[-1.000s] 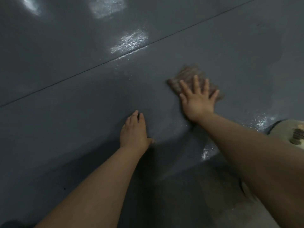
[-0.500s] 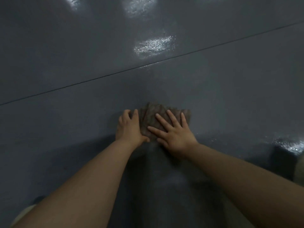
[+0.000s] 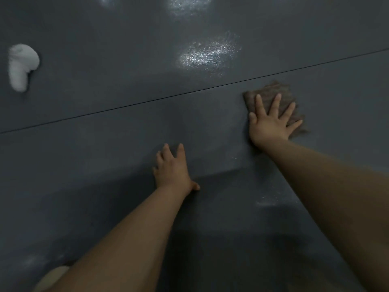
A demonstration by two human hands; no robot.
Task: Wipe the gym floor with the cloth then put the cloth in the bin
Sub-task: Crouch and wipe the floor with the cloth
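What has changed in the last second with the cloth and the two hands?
The right hand, fingers spread flat on the brown cloth, swept it left until it lay beside the left hand, then back out to the right, near the floor seam. Nothing was taken hold of or let go. The left hand stayed braced flat on the grey floor.

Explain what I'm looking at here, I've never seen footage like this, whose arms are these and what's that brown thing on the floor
The camera sits on a person's head and looks down, so the two bare arms are the wearer's own. No machine is involved. The right hand presses flat, fingers spread, on a brown cloth lying on the dark grey gym floor, wiping it. The left hand rests on the bare floor, apparently as support. A thin seam crosses the floor, and a blurry white object lies far left; I cannot tell what it is.
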